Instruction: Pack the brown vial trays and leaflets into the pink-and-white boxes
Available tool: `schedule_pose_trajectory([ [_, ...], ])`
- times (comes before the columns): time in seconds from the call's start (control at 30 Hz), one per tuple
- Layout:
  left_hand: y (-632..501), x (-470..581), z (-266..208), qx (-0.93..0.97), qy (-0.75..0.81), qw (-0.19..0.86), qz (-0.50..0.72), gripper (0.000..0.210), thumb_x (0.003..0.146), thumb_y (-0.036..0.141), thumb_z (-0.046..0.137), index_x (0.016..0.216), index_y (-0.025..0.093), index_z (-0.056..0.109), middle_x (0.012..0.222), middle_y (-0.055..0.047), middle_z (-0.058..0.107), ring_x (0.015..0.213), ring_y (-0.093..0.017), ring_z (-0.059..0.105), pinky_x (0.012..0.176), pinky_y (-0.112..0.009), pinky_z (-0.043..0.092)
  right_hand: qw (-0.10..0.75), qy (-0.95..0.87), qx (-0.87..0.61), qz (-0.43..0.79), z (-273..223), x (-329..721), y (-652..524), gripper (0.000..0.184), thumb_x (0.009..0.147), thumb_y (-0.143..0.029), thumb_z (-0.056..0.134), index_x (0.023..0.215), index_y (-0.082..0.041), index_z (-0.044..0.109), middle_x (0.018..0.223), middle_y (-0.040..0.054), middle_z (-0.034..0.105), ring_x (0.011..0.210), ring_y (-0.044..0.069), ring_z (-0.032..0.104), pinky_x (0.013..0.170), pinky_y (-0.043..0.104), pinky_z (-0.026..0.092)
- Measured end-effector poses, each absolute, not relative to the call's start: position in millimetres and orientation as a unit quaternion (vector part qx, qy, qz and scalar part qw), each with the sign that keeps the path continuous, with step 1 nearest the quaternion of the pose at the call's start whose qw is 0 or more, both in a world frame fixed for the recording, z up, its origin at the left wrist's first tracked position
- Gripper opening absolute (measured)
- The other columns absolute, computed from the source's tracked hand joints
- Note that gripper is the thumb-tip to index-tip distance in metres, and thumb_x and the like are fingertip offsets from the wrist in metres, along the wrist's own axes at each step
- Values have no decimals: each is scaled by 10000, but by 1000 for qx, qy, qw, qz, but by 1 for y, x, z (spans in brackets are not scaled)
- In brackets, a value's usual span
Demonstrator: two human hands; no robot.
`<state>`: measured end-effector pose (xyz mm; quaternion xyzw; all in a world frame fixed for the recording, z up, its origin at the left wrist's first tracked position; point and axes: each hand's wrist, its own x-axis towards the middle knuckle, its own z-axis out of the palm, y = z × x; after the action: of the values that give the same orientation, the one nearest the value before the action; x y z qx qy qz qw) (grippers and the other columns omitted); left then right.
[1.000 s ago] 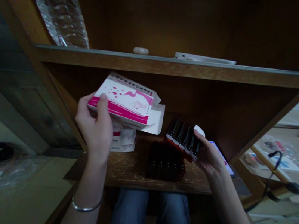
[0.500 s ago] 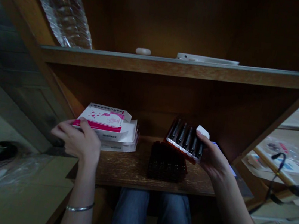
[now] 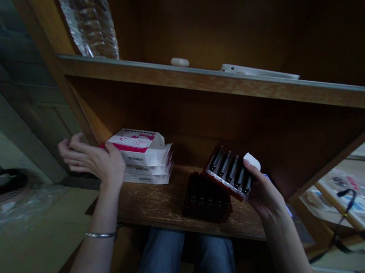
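Observation:
My left hand (image 3: 94, 159) is open beside a stack of white and pink cardboard boxes (image 3: 135, 161). Its fingers point left, away from the stack, and its thumb is close to the top box's left edge; I cannot tell whether it touches. The boxes' right-end flaps stick out unfolded. In my right hand (image 3: 266, 189) is a tray of dark ampoules (image 3: 229, 169), tilted, with a small piece of white paper (image 3: 252, 161) under the thumb. Just below it, a stack of similar dark trays (image 3: 207, 200) sits on the worn wooden surface.
On the glass-edged shelf (image 3: 198, 82) above are a clear water bottle (image 3: 90, 16), a small white case (image 3: 180, 62) and a flat white device (image 3: 260, 72). A blue-lit object (image 3: 290, 211) lies partly behind my right wrist. At right is a cart with a rail (image 3: 340, 207).
My left hand has let go of the top box and moved slightly left, fingers spreading. That box now rests squarely on the stack. My right hand keeps holding the ampoule tray.

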<state>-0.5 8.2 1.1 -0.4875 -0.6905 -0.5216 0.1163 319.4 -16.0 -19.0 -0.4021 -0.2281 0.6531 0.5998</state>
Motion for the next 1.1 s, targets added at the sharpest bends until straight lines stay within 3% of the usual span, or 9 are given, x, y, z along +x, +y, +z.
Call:
schedule_pose_trajectory([
  [0.23, -4, 3, -10, -498, -631, 226, -550, 526, 829, 278, 611, 1313, 163, 443, 1543, -233, 248, 1483, -408, 193, 1173, -647, 166, 611, -242, -426, 621, -22, 317, -15, 164, 793, -286, 739, 915, -176, 749, 934, 52, 792, 791, 212, 746, 725, 295, 618],
  [0.33, -6, 22, -13, -482, -600, 262, -582, 547, 860, 307, 603, 1352, 148, 424, 1554, -236, 228, 1499, -361, 175, 1209, -584, 148, 609, -245, -440, 613, -22, 313, -17, 220, 747, -307, 782, 927, -187, 743, 900, 43, 789, 759, 208, 734, 672, 286, 605],
  [0.4, -7, 43, -12, -561, -556, 163, -591, 492, 881, 350, 589, 1323, 180, 454, 1519, -196, 334, 1471, -306, 275, 1216, -518, 203, 600, -259, -457, 604, -21, 310, -18, 260, 708, -332, 812, 915, -197, 732, 845, 33, 777, 703, 198, 713, 591, 275, 572],
  [0.47, -10, 65, -12, -638, -508, -23, -579, 450, 906, 409, 547, 1303, 213, 468, 1477, -145, 436, 1442, -271, 345, 1214, -486, 230, 588, -286, -468, 594, -21, 306, -20, 309, 678, -361, 831, 919, -205, 717, 800, 19, 757, 662, 185, 685, 536, 263, 529],
  [0.57, -17, 94, -16, -668, -472, -287, -499, 520, 921, 468, 506, 1383, 248, 414, 1564, -93, 375, 1477, -254, 300, 1222, -468, 216, 585, -324, -479, 568, -21, 298, -22, 403, 639, -397, 851, 963, -221, 690, 789, -4, 730, 674, 171, 658, 549, 252, 497],
  [0.63, -19, 106, -21, -658, -460, -374, -464, 558, 915, 469, 507, 1411, 238, 399, 1577, -88, 363, 1480, -246, 296, 1226, -439, 206, 591, -340, -487, 547, -23, 293, -22, 450, 617, -415, 855, 981, -223, 674, 809, -9, 718, 720, 172, 652, 600, 256, 499],
  [0.8, -15, 114, -35, -615, -439, -448, -478, 512, 897, 394, 485, 1373, 205, 458, 1485, -85, 483, 1428, -229, 382, 1209, -379, 238, 607, -376, -496, 495, -27, 287, -21, 462, 632, -471, 822, 985, -231, 646, 850, -14, 685, 813, 185, 626, 715, 278, 487],
  [0.97, -11, 115, -46, -581, -439, -444, -522, 491, 883, 358, 491, 1350, 207, 507, 1445, -69, 530, 1394, -239, 420, 1202, -393, 243, 594, -443, -522, 422, -30, 285, -22, 461, 742, -605, 672, 1014, -233, 649, 922, 27, 674, 880, 229, 602, 769, 330, 474],
  [1.1, -12, 116, -48, -573, -442, -437, -534, 494, 885, 361, 498, 1352, 206, 526, 1410, -66, 570, 1372, -246, 451, 1192, -401, 266, 608, -479, -527, 351, -36, 284, -19, 435, 777, -584, 626, 1005, -215, 655, 929, 52, 667, 846, 230, 583, 768, 355, 463],
])
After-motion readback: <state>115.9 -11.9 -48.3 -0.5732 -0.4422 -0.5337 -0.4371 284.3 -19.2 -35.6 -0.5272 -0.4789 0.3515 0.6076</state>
